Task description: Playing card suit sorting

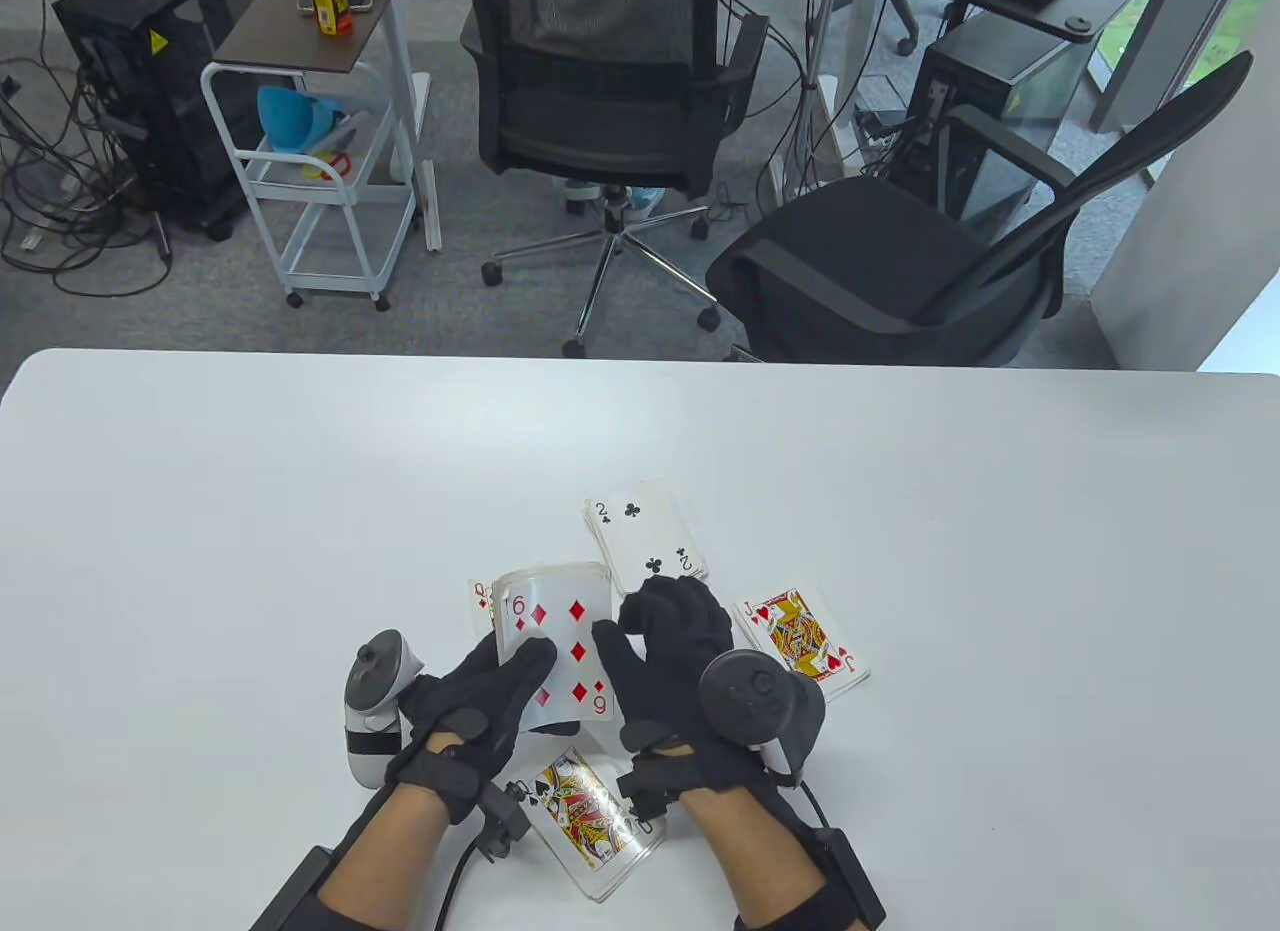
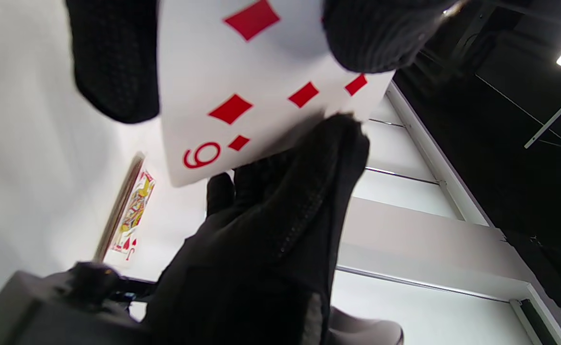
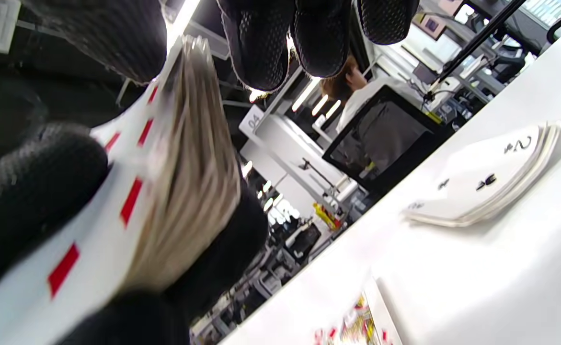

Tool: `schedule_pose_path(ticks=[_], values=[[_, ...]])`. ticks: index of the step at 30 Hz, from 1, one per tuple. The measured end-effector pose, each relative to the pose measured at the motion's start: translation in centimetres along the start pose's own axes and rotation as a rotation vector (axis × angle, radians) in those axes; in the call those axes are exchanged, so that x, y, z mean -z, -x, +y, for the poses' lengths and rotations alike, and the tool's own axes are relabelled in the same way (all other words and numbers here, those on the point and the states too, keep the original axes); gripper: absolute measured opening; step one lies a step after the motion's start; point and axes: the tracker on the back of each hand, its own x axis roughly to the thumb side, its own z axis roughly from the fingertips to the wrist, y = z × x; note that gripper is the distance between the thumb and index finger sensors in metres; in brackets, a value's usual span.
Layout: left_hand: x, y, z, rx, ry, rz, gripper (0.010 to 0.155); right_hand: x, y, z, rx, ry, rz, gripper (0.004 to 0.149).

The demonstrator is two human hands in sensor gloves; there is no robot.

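Observation:
My left hand (image 1: 490, 696) holds the card deck (image 1: 556, 651) face up above the table, with the six of diamonds (image 2: 246, 91) on top. My right hand (image 1: 665, 651) is at the deck's right edge, thumb on the top card and fingers curled at the far corner. The deck's edge shows in the right wrist view (image 3: 189, 182). Four face-up piles lie around: clubs with a two on top (image 1: 645, 536), hearts with a jack on top (image 1: 805, 643), spades with a queen on top (image 1: 590, 821), and a diamond pile (image 1: 481, 603) mostly hidden behind the deck.
The white table (image 1: 200, 531) reaches far left and right of the piles. Two black office chairs (image 1: 880, 261) and a white trolley (image 1: 320, 161) stand beyond its far edge.

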Motion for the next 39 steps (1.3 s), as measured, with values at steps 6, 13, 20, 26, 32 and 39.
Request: schedule_pose_path(ticks=[6,13,20,26,32,39], values=[[-0.2,-0.2,0.3,-0.011,-0.067,-0.029,0.056,-0.3,-0.7,1.2,-0.045,-0.04,-0.033,0.066],[-0.3,-0.3,0.3,-0.029,-0.079,-0.034,0.056,-0.5,-1.0,1.4,-0.069,-0.003,-0.065,0.067],[-0.4,-0.3,0.7,-0.051,-0.109,-0.055,0.056,-0.5,-1.0,1.4,-0.075,-0.008,-0.083,0.06],[-0.3,-0.1,1.0,-0.083,-0.094,-0.05,0.057,-0.5,-1.1,1.3,-0.018,0.013,-0.106,0.048],[-0.3,-0.3,1.2,-0.097,-0.091,-0.05,0.058,-0.3,-0.8,0.7,0.006,0.065,-0.109,0.038],[-0.9,-1.5,3.1,-0.12,-0.2,-0.118,0.057,0.1,0.0,0.8,-0.023,-0.008,-0.026,0.04]])
